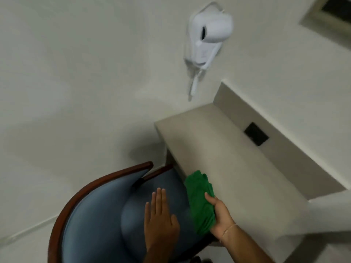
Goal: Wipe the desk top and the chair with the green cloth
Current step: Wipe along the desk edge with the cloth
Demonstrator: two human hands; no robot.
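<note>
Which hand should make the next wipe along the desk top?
Right, probably. The right hand grips the green cloth at the desk top's near edge. The left hand is open and empty over the chair seat.

Green cloth (200, 202): soft, nubby terry, matt, bunched into folds. Chair (106, 211) on the near left: dull blue woven upholstery, rimmed in glossy reddish-brown wood. Worktop (237, 168): smooth, matt beige, stone- or laminate-looking, hard to tell which. White hairdryer (207, 35) on the far wall: smooth, slightly shiny plastic.
</note>
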